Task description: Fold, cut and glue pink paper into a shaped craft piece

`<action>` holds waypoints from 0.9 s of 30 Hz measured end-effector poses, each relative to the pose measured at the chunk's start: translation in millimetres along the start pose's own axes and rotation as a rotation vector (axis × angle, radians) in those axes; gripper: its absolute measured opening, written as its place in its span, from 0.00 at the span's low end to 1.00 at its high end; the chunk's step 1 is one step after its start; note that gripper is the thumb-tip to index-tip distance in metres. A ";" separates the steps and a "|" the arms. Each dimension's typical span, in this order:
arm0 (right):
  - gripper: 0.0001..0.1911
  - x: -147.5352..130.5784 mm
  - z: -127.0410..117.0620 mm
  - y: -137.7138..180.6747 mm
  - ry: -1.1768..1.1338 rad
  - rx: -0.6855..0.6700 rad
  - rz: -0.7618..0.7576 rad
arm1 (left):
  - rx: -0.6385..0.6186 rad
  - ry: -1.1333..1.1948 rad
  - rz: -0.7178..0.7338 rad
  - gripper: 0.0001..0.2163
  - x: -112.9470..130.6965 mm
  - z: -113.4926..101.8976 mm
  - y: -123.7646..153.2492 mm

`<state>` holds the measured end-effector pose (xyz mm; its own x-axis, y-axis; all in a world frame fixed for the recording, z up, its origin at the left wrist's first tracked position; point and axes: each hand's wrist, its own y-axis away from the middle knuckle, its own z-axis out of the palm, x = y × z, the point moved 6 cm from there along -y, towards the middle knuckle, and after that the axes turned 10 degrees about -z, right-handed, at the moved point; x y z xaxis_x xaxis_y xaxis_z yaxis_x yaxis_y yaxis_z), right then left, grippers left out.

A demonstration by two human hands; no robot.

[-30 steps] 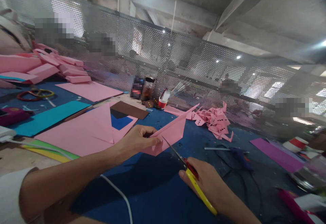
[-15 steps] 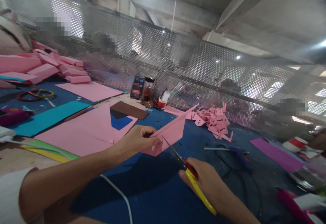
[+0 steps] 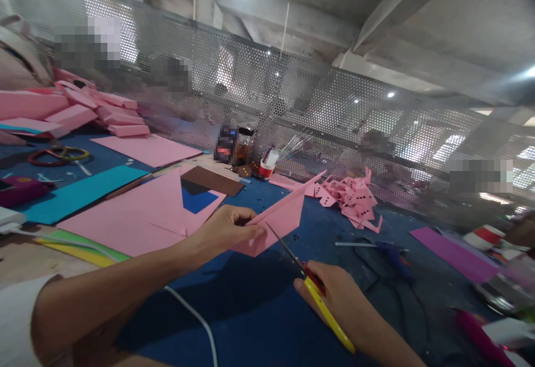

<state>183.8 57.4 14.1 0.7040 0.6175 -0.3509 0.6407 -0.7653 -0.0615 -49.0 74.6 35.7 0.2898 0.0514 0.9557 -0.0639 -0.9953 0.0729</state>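
Note:
A folded piece of pink paper is pinched between the thumb and fingers of my left hand, held up over the blue table. My right hand is wrapped round the yellow and red handles of a pair of scissors. The blades point up and to the left, with their tip against the face of the pink paper close to my left thumb. Under my left forearm lies a large pink sheet, with blue, black and brown pieces at its far edge.
A heap of cut pink pieces with black dots lies beyond my hands. On the right are a glue gun and a purple sheet. Folded pink shapes pile up at far left; a white cable crosses the front. Perforated metal screen behind.

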 end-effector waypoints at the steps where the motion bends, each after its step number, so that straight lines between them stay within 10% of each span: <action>1: 0.18 0.5 0.4 -0.2 0.003 0.000 0.001 | -0.001 0.000 0.004 0.14 -0.4 -0.1 -0.2; 27: 0.19 4.5 1.7 -3.4 0.052 0.021 0.008 | -0.044 0.004 0.012 0.17 -6.8 -0.2 -2.0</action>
<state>184.3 62.4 11.1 0.7243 0.6199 -0.3020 0.6291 -0.7733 -0.0788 -51.0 76.2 29.2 0.2855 0.0401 0.9575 -0.1094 -0.9912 0.0741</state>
